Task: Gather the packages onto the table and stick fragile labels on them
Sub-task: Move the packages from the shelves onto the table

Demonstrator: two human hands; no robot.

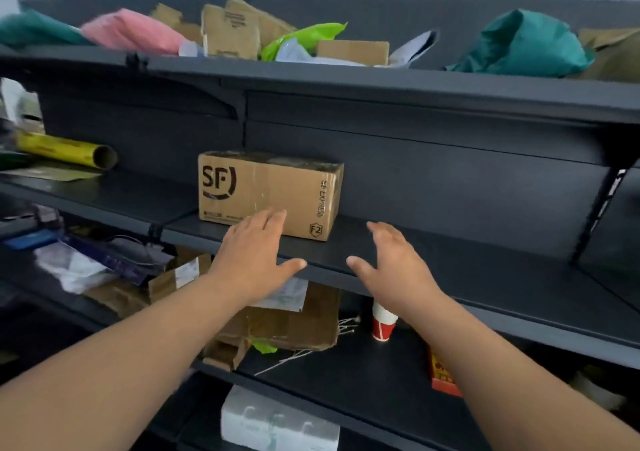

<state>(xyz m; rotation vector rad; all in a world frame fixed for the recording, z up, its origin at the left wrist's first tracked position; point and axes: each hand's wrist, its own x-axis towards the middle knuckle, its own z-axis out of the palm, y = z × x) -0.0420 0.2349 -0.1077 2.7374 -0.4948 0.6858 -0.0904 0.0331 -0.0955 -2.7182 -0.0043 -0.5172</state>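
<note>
Shelving unit [450, 180]: dark metal, several tiers, fills the view.
Top shelf [381, 87]: piled with parcels and wrapping.
Middle shelf [467, 263]: carries the cardboard box and, far left, a roll.
Cardboard box [270, 187]: brown, printed "SF" and "SF EXPRESS". It stands upright on the middle shelf, close to its front edge, with tape across the top.
Teal bag [519, 45]: crumpled, at the right end of the top shelf.
Crushed cardboard [294, 326]: lies flattened on the lower shelf, below the box and partly behind the left arm.
Pink mailer [135, 33]: on the top shelf, left of a group of brown cartons.
White pack [277, 423]: on the lowest tier, at the bottom edge of the view.
Left hand [256, 256]: fingers straight and spread, holding nothing. Its fingertips overlap the box's lower front face; contact cannot be told.
Right hand [388, 263]: fingers spread and slightly bent, holding nothing. It is over the shelf edge, just right of the box and apart from it.
Yellow roll [65, 149]: lies on its side with its open cardboard core facing right.
Paper cup [382, 326]: red and white, upside down on the lower shelf, beside the right wrist.
</note>
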